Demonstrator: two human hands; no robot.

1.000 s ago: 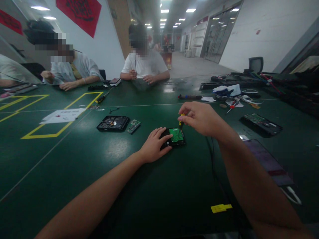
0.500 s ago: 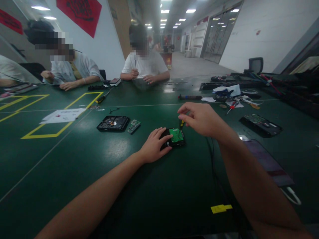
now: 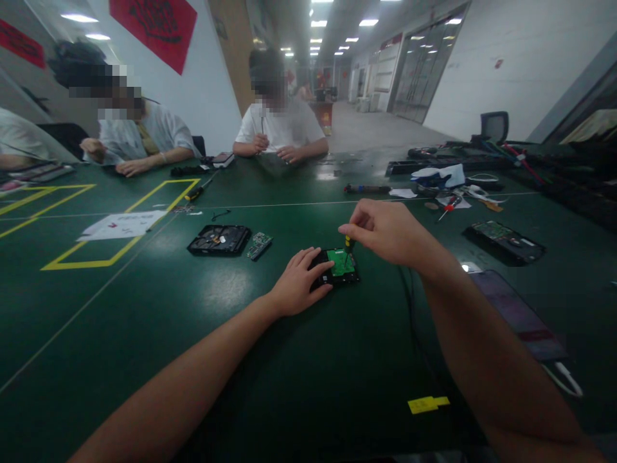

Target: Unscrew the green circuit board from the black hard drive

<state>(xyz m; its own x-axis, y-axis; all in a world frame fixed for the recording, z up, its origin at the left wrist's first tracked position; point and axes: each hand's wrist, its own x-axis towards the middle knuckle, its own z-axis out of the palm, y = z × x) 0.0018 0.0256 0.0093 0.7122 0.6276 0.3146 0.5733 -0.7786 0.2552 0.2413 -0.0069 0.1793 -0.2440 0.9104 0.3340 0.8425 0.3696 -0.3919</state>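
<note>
A black hard drive (image 3: 343, 278) with a green circuit board (image 3: 340, 262) facing up lies flat on the table. My left hand (image 3: 301, 281) grips its left end, thumb along the near edge, index finger on the board and the other fingers at the far side. Above the board, my right hand (image 3: 380, 228) is closed on a screwdriver (image 3: 348, 243) with a yellow and black handle. The screwdriver stands nearly upright, its thin shaft reaching down to the board; whether the tip sits in a screw is too small to tell. My fingers partly hide the handle.
Left of my hands lie another hard drive (image 3: 219, 240) and a loose circuit board (image 3: 259, 245). On the right are a third drive (image 3: 506, 241), a phone (image 3: 518, 315) with a white cable, and a dark cable. Co-workers sit across the green table (image 3: 231, 379).
My right-hand fingers have turned around the screwdriver handle, and the thumb and index finger have shifted slightly left. More of the handle shows below them. My left hand stays put on the drive.
</note>
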